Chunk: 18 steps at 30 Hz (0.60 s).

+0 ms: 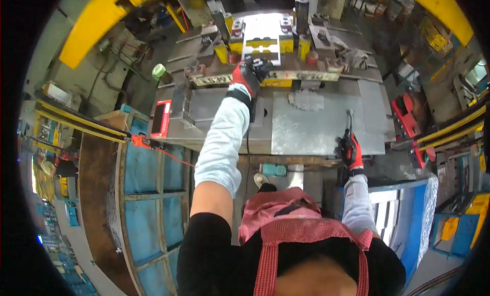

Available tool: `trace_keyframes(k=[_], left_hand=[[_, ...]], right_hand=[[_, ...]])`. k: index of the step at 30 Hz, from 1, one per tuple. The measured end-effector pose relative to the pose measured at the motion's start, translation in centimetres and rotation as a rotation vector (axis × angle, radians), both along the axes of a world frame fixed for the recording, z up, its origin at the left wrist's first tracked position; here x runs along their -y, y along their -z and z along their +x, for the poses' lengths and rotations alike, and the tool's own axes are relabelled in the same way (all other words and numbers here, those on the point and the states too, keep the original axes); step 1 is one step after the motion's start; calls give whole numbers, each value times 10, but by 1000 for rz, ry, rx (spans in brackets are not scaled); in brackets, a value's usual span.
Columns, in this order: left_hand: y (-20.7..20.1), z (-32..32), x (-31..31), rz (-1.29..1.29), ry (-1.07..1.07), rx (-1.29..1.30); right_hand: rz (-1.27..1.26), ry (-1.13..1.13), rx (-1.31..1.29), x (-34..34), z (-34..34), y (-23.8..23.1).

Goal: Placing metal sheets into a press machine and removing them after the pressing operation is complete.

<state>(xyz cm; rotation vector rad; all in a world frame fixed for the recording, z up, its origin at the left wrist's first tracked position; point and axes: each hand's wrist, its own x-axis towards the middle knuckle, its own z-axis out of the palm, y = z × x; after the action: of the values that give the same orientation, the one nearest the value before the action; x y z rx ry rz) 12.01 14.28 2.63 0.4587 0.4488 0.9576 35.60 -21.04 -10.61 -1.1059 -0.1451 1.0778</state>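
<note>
My left hand (250, 75), in a red and black glove, is stretched forward to the front of a metal die set (306, 74). Its bent fingers close over the near end of a pale metal sheet with cut-outs (262, 50), which lies between the yellow blocks of the die; the fingertips are partly hidden. Lower right, my right hand (350, 152), gloved alike, is closed round the handle of a wrench (350, 121). The wrench points away from me over a flat grey metal plate (321, 130) on the press table.
A crumpled grey rag (306, 100) lies on the plate's far edge. A red box (161, 118) sits at the table's left. Dark upright posts (301, 15) rise from the die. Blue framed racks (153, 178) stand at left, a blue cart (416, 219) at right.
</note>
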Motion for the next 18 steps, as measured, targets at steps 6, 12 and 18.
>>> trace_keyframes(k=[6, 12, 18], left_hand=[[-7, -4, -3, -86, 125, -13], [-7, -15, -2, -26, 264, -76], [-4, -13, 4, 10, 255, 58]], right_hand=[[-69, -315, 287, -4, 15, 3], [93, 8, 421, -64, -40, -103], [334, -472, 684, -246, -66, -204]])
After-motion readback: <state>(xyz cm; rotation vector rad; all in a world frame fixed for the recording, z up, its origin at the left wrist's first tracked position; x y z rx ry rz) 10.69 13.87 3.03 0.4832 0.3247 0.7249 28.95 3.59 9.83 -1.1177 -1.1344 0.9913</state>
